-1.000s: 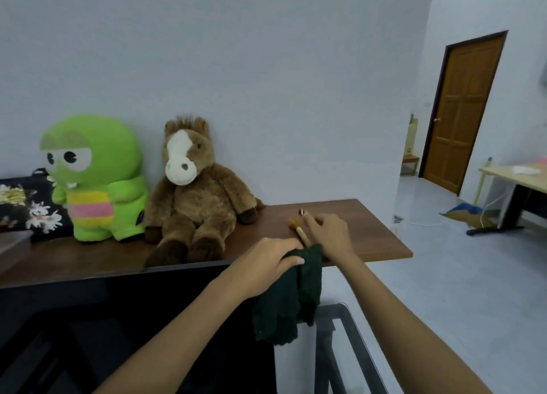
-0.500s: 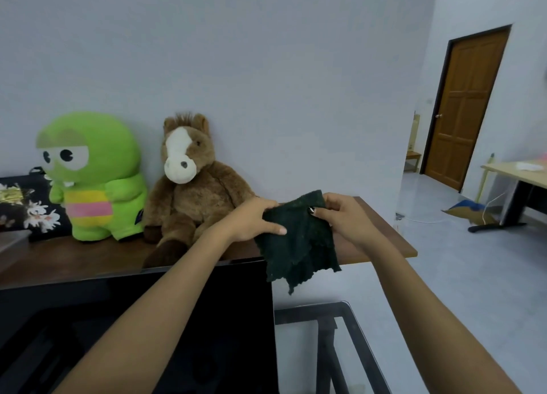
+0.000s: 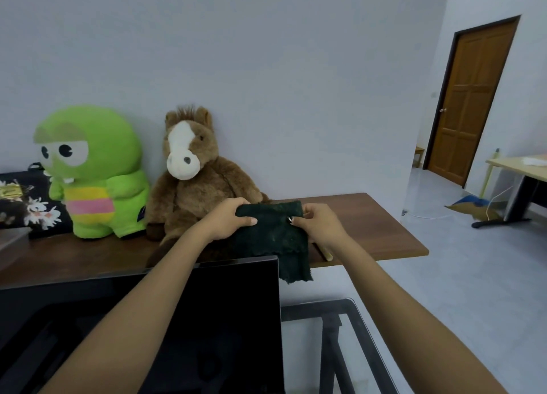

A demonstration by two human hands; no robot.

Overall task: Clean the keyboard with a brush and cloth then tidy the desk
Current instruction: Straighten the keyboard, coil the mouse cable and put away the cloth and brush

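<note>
I see my left hand gripping the upper left corner of the dark green cloth, fingers curled over its top edge and thumb laid across the front. My right hand pinches the cloth's upper right corner between thumb and fingertips. The cloth hangs folded between the two hands, above the brown shelf, its lower edge drooping past the shelf's front toward 6 o'clock. Just off my right wrist at 5 o'clock, the pale wooden end of the brush lies on the shelf. At 9 o'clock from the cloth sits a brown plush horse, and a green plush toy beyond it. A black monitor fills the lower left.
</note>
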